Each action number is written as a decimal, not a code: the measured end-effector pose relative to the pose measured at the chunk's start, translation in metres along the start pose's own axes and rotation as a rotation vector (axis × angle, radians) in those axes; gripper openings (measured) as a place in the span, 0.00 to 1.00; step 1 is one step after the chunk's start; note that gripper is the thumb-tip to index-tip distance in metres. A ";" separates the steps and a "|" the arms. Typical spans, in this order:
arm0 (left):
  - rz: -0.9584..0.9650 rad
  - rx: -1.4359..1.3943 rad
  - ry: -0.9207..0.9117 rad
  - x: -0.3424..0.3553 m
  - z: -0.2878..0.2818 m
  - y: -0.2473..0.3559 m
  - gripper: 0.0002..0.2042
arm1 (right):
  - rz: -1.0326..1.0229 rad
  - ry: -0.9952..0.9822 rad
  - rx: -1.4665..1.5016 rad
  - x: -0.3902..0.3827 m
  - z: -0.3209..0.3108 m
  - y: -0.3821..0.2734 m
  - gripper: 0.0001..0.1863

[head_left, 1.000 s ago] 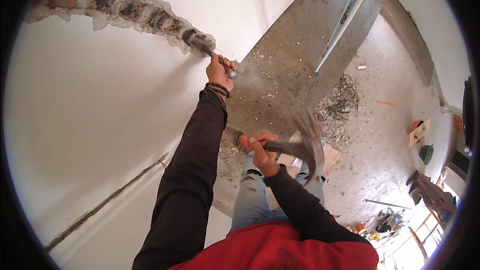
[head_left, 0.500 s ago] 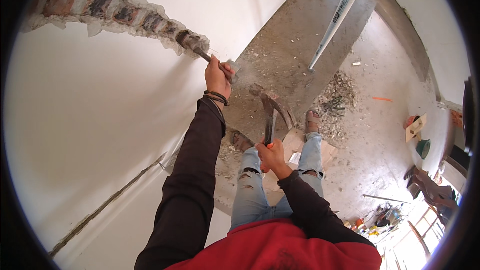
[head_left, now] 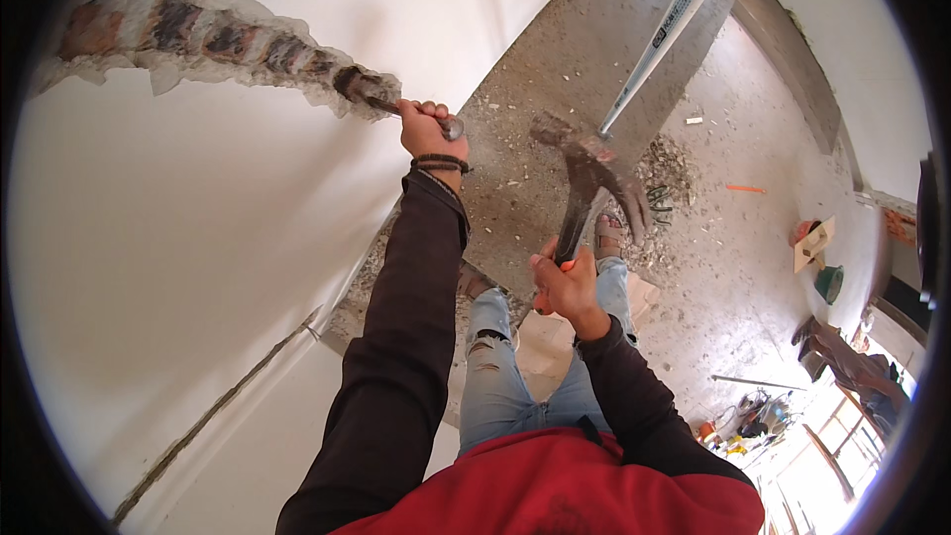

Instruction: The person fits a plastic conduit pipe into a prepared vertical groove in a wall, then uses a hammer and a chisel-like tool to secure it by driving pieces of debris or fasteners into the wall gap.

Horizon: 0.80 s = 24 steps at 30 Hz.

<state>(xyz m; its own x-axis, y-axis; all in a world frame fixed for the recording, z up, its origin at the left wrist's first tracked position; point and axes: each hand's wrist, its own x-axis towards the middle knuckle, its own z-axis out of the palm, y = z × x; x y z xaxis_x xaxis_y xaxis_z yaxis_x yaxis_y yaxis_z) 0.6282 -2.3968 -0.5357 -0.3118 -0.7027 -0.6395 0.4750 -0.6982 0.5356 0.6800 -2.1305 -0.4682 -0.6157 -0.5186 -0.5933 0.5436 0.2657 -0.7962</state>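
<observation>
My left hand (head_left: pixel 433 132) is closed around a metal chisel (head_left: pixel 381 105). Its far end reaches into the rough channel (head_left: pixel 282 53) cut across the white wall (head_left: pixel 218 178), where brick shows through broken plaster. The chisel's blunt head sticks out on the right of my fist. In my right hand (head_left: pixel 572 287) is a claw hammer (head_left: pixel 591 173), gripped by its dark and orange handle. The hammer's head is raised above the floor, to the right of the chisel and apart from it; it is slightly blurred.
A white pipe (head_left: pixel 664 35) slants down at the far side. Rubble (head_left: pixel 669 173) lies beyond my right foot, with an orange strip (head_left: pixel 746 189) on the floor. On the right are a trowel-like board (head_left: pixel 814 245), a green bucket (head_left: pixel 829 283) and assorted tools (head_left: pixel 758 416).
The hammer and my right hand have moved up and to the right, away from the chisel. My left hand keeps hold of the chisel, now turned slightly, its tip still in the channel.
</observation>
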 end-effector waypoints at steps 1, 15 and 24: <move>0.017 -0.028 0.014 0.004 0.007 -0.001 0.15 | -0.046 -0.006 0.038 0.000 0.000 -0.010 0.11; 0.023 0.193 0.090 0.021 0.013 0.003 0.08 | 0.083 -0.081 -0.093 0.058 0.046 0.014 0.07; -0.004 0.121 -0.003 0.016 0.004 0.010 0.11 | -0.401 0.076 0.236 0.042 0.074 0.017 0.08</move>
<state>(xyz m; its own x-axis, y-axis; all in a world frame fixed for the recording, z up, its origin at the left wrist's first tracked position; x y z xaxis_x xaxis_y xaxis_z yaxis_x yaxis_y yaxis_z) 0.6241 -2.4158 -0.5385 -0.3162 -0.7002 -0.6401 0.3710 -0.7123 0.5959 0.7052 -2.2079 -0.4978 -0.8385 -0.4796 -0.2587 0.3641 -0.1400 -0.9208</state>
